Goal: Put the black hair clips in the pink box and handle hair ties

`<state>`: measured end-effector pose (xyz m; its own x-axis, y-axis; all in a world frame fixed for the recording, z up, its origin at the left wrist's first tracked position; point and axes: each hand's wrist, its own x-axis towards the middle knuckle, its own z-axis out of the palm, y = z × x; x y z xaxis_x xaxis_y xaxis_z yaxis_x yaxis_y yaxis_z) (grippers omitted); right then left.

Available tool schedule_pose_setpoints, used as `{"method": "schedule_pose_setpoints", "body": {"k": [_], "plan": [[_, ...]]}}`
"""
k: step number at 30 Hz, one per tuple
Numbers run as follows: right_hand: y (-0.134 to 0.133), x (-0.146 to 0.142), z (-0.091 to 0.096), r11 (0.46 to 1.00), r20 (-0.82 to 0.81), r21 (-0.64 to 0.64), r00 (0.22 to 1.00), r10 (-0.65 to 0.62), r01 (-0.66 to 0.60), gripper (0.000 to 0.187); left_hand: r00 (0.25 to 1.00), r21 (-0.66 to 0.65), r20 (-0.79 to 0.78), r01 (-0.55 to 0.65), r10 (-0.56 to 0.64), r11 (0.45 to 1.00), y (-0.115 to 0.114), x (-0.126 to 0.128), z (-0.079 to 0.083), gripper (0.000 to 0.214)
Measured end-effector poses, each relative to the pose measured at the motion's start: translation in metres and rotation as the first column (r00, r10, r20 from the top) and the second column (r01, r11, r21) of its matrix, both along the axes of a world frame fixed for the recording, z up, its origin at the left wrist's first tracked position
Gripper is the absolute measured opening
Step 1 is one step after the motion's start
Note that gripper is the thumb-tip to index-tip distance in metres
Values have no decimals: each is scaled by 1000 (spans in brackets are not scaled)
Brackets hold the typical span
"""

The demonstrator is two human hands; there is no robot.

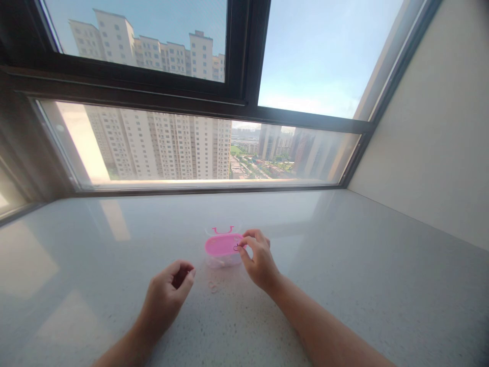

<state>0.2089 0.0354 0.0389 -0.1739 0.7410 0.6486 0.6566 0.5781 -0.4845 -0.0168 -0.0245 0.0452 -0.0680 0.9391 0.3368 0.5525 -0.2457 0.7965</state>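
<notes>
A small oval box with a pink top [218, 246] and a see-through lower wall [223, 262] stands on the pale sill. Behind its rim rises a pink carrying handle [223, 231]. At the box's right end, my right hand [260, 259] pinches a thin dark hair tie [236, 248] between thumb and fingertips, over the pink top. My left hand [168, 288] is left of and nearer than the box, apart from it. Its fingers curl toward the thumb; what they hold, if anything, is hidden. A few pale loops [213, 287] lie on the sill in front of the box.
The speckled, glossy windowsill [344, 285] spreads around both hands. A dark window frame [214, 190] borders its back edge, and a plain white wall [428, 153] rises at the right. Tall buildings [168, 145] show through the glass.
</notes>
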Motion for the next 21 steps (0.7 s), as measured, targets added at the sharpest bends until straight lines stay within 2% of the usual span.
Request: {"method": "schedule_pose_setpoints", "body": {"k": [8, 17, 19, 21], "plan": [[-7, -2, 5, 999, 75, 43, 997, 27, -30, 12, 999, -49, -13, 33, -34, 998, 1, -1, -1, 20], [-13, -3, 12, 993, 73, 100, 996, 55, -62, 17, 997, -68, -58, 51, -55, 996, 3, -1, -1, 22], [-21, -4, 16, 987, 76, 120, 992, 99, -107, 16, 991, -94, -110, 71, -81, 993, 4, 0, -4, 22], [-31, -7, 18, 975, 123, 76, 972, 200, -211, 17, 975, -108, -180, 113, -131, 988, 5, 0, -6, 23]]}}
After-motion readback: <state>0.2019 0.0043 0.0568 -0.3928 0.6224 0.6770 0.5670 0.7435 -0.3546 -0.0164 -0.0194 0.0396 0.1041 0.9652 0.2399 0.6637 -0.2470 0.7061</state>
